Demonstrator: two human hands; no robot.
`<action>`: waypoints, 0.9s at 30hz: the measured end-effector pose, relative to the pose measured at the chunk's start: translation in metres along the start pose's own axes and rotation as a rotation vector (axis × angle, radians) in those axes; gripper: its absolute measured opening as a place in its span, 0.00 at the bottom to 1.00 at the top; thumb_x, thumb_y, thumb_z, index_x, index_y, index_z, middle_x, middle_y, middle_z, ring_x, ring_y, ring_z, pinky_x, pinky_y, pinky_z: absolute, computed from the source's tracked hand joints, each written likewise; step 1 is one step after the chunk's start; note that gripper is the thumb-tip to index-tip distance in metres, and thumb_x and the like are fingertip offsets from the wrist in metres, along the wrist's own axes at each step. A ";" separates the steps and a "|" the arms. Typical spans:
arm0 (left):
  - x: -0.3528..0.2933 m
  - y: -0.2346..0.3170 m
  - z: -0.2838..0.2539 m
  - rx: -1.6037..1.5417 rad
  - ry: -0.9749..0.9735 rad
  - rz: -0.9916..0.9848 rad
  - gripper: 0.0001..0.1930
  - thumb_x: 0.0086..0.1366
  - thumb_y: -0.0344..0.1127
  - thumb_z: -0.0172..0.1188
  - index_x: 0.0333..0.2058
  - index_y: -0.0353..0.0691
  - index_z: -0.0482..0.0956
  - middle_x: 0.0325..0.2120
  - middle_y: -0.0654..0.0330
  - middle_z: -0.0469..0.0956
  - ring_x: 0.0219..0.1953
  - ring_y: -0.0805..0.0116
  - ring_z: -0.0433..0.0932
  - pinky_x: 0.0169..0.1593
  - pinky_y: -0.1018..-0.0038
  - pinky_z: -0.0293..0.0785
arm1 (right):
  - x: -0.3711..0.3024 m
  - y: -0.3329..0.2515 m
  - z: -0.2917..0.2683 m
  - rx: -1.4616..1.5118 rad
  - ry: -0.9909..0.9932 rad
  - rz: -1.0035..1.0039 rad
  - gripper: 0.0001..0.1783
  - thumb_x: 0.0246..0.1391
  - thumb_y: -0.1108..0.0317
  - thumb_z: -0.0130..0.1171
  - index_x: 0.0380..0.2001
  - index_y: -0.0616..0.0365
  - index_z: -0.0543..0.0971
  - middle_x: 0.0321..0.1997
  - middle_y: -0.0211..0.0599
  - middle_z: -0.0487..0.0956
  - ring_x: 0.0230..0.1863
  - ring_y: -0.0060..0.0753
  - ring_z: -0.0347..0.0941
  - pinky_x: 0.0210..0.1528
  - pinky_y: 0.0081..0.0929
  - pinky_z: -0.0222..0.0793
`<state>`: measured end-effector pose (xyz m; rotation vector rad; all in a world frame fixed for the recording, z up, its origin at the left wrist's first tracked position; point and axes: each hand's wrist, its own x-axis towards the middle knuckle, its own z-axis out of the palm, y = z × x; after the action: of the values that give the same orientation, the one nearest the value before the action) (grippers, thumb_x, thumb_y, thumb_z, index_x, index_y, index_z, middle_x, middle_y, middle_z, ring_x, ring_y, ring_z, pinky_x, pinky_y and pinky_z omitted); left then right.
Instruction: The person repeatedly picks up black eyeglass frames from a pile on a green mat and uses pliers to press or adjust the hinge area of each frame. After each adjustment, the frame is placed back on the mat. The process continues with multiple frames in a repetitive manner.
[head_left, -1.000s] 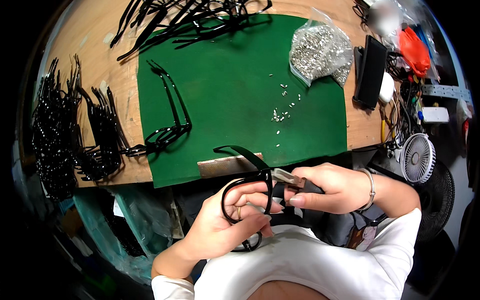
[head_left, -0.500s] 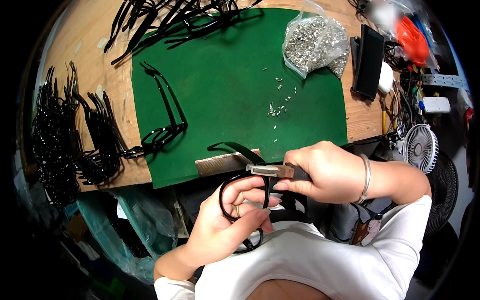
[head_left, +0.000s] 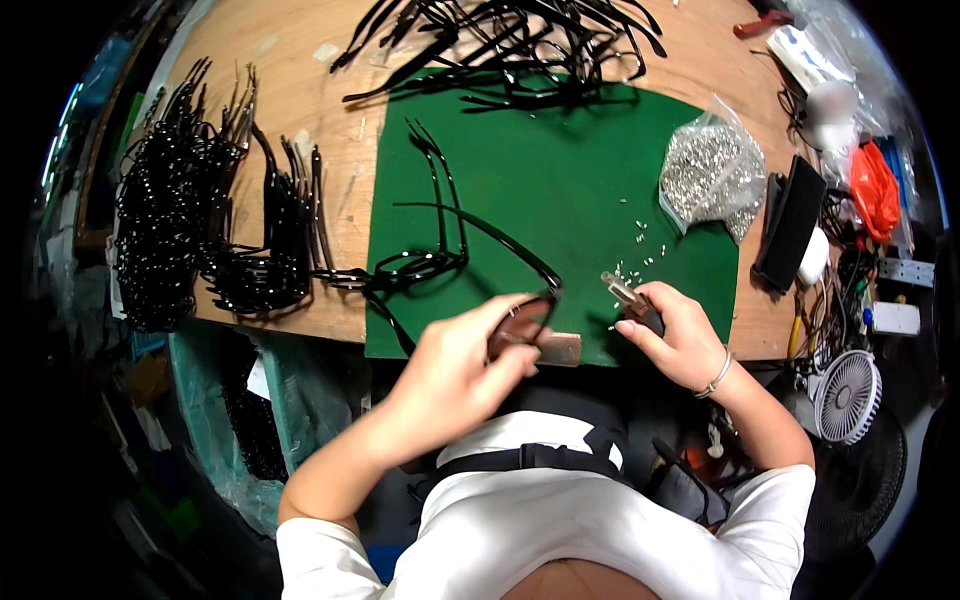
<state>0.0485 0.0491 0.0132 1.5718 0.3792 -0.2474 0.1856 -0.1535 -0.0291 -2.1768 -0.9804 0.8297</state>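
My left hand (head_left: 465, 375) is closed around the rim of a black eyeglass frame (head_left: 505, 240) above the mat's front edge. One temple of it stretches forward and left; the other side is hidden by my fingers. My right hand (head_left: 685, 335) grips a pair of pliers (head_left: 628, 292), whose metal jaws point forward and left, apart from the frame. Small silvery metal pieces (head_left: 640, 240) lie scattered just beyond the jaws. A second black eyeglass frame (head_left: 410, 265) rests on the green mat (head_left: 570, 160) ahead of my left hand.
A heap of black frames (head_left: 520, 50) spans the mat's far edge. Stacked frames (head_left: 265, 270) and a glittering pile (head_left: 165, 230) stand at left. A clear bag of metal pieces (head_left: 710, 170) sits at right, near a black case (head_left: 790, 225). A flat metal bar (head_left: 560, 349) lies at the front edge.
The pliers have come away from the held frame. My right hand has moved right, toward the loose pieces, while my left hand lifts the frame forward. The whole view has shifted too.
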 end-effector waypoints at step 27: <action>0.215 0.026 -0.127 0.018 0.920 0.563 0.11 0.57 0.37 0.49 0.24 0.34 0.70 0.23 0.53 0.74 0.23 0.69 0.71 0.28 0.74 0.67 | -0.002 0.010 0.012 -0.080 0.133 -0.129 0.14 0.40 0.67 0.60 0.31 0.60 0.70 0.26 0.41 0.70 0.31 0.45 0.68 0.33 0.34 0.63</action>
<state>0.2466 0.1945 -0.0411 1.6698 0.6088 0.9395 0.1804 -0.1570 -0.0431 -2.1786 -1.0901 0.5870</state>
